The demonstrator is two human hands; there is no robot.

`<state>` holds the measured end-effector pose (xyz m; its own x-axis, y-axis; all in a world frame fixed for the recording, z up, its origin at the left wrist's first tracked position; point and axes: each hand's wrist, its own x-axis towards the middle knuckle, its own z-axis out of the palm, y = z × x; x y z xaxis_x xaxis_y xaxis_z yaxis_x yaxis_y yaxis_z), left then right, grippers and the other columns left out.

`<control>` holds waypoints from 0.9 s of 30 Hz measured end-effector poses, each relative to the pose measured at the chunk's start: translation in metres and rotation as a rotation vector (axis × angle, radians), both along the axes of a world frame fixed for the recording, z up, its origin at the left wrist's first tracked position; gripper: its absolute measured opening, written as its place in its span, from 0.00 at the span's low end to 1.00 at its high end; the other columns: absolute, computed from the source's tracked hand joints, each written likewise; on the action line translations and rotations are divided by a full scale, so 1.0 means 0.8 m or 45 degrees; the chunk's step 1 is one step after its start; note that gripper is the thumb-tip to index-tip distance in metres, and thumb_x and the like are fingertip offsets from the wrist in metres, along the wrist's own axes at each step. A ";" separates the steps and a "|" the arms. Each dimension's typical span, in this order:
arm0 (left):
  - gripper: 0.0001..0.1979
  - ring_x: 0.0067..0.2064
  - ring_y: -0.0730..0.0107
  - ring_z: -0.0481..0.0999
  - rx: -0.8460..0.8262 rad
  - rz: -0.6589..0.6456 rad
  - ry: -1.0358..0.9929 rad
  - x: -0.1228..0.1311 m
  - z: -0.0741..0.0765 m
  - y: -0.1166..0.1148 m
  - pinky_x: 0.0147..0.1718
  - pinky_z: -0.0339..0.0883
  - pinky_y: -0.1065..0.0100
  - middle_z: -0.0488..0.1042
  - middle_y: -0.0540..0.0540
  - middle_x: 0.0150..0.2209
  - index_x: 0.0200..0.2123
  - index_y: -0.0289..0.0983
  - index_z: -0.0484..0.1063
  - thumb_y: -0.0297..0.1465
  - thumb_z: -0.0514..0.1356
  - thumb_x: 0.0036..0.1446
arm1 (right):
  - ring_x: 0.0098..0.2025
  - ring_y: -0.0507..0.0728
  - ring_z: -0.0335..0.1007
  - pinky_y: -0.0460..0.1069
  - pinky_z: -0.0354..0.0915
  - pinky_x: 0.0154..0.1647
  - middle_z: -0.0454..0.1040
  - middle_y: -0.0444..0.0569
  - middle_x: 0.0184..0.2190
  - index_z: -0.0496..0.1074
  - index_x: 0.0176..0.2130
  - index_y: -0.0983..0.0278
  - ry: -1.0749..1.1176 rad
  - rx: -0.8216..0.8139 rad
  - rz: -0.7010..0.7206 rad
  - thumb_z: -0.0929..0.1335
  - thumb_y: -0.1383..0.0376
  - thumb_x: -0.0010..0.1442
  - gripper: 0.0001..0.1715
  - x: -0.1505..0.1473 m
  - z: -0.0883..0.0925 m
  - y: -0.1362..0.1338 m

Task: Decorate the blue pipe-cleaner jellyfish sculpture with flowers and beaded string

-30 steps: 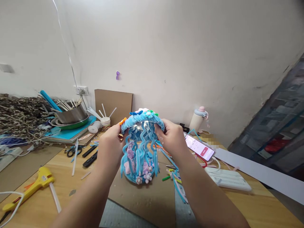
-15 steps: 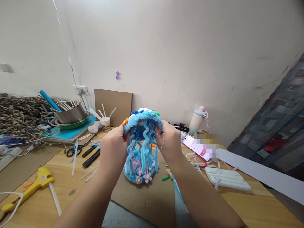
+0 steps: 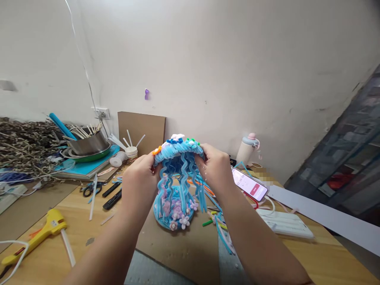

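Between my hands is a blue fuzzy pipe-cleaner jellyfish (image 3: 175, 150), its domed cap trimmed with white, dark blue, green and orange flowers. Wavy blue tentacles hang from the cap's underside. My left hand (image 3: 141, 174) is closed on the left rim, thumb near the edge. On the right rim my right hand (image 3: 215, 166) grips in the same way, its fingertips partly hidden under the cap. Below the tentacles, a round blue base (image 3: 169, 225) with pink and white flowers rests on a cardboard sheet (image 3: 190, 253). Whether the tentacles touch the base I cannot tell.
A yellow glue gun (image 3: 53, 223) lies at left, near scissors (image 3: 89, 190) and a black cutter (image 3: 113, 200). Loose pipe cleaners (image 3: 222, 233), a lit phone (image 3: 249, 184) and a white power bank (image 3: 285, 223) lie at right. A bottle (image 3: 246, 150) stands behind.
The cap has tilted so more of its flowered top shows, and its right side has shifted slightly right. More of the base's flowers are visible. Both hands keep their grip.
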<state>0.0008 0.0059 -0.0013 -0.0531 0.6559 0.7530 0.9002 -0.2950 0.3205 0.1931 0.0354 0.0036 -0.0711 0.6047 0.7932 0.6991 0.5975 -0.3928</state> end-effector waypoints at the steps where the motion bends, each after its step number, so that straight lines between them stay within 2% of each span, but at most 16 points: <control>1: 0.10 0.27 0.69 0.67 -0.003 -0.006 -0.001 0.001 0.000 -0.001 0.27 0.55 0.69 0.70 0.48 0.25 0.32 0.34 0.75 0.33 0.56 0.58 | 0.25 0.54 0.66 0.46 0.56 0.28 0.72 0.46 0.23 0.74 0.35 0.64 -0.008 0.020 -0.031 0.64 0.65 0.59 0.09 0.000 -0.002 0.002; 5: 0.09 0.28 0.69 0.68 -0.015 -0.023 0.029 0.003 -0.001 -0.003 0.27 0.56 0.69 0.71 0.49 0.26 0.35 0.35 0.76 0.32 0.56 0.57 | 0.25 0.55 0.66 0.47 0.54 0.28 0.71 0.47 0.22 0.72 0.30 0.64 0.011 0.112 -0.139 0.63 0.63 0.60 0.12 -0.002 -0.011 0.011; 8: 0.10 0.29 0.68 0.70 -0.004 -0.012 0.034 0.003 0.000 -0.002 0.27 0.58 0.68 0.72 0.48 0.27 0.37 0.35 0.76 0.31 0.57 0.57 | 0.27 0.55 0.67 0.48 0.56 0.29 0.72 0.47 0.23 0.72 0.31 0.65 0.044 0.120 -0.110 0.63 0.63 0.60 0.11 -0.004 -0.014 0.013; 12: 0.15 0.33 0.66 0.74 0.041 -0.094 -0.098 -0.001 0.000 0.003 0.32 0.65 0.67 0.76 0.46 0.35 0.46 0.38 0.75 0.30 0.58 0.56 | 0.31 0.54 0.70 0.47 0.62 0.32 0.75 0.47 0.30 0.73 0.39 0.63 0.188 -0.077 0.135 0.65 0.67 0.58 0.09 -0.002 -0.014 0.008; 15: 0.19 0.40 0.65 0.76 -0.015 -0.286 -0.330 -0.007 -0.006 0.008 0.37 0.71 0.67 0.76 0.44 0.44 0.50 0.39 0.74 0.29 0.58 0.54 | 0.37 0.55 0.73 0.47 0.66 0.35 0.77 0.48 0.37 0.72 0.44 0.63 0.379 -0.302 0.407 0.66 0.67 0.56 0.13 0.003 -0.025 0.009; 18: 0.21 0.48 0.61 0.75 -0.140 -0.495 -0.553 -0.013 -0.021 0.015 0.42 0.73 0.64 0.73 0.42 0.49 0.51 0.39 0.72 0.30 0.61 0.51 | 0.48 0.58 0.72 0.51 0.68 0.45 0.75 0.50 0.46 0.70 0.48 0.62 0.496 -0.461 0.656 0.69 0.65 0.55 0.19 0.011 -0.046 0.018; 22: 0.25 0.55 0.59 0.70 -0.260 -0.666 -0.721 -0.015 -0.045 0.021 0.49 0.71 0.60 0.69 0.41 0.53 0.52 0.39 0.69 0.28 0.63 0.48 | 0.52 0.59 0.69 0.54 0.66 0.52 0.72 0.51 0.51 0.69 0.49 0.59 0.658 -0.618 0.837 0.73 0.62 0.51 0.25 0.018 -0.073 0.032; 27: 0.32 0.58 0.57 0.67 -0.300 -0.727 -0.765 -0.006 -0.070 0.021 0.55 0.65 0.57 0.65 0.39 0.58 0.58 0.40 0.63 0.27 0.63 0.47 | 0.49 0.60 0.72 0.54 0.69 0.48 0.73 0.50 0.51 0.69 0.50 0.57 0.917 -0.774 0.990 0.75 0.60 0.48 0.29 0.021 -0.085 0.038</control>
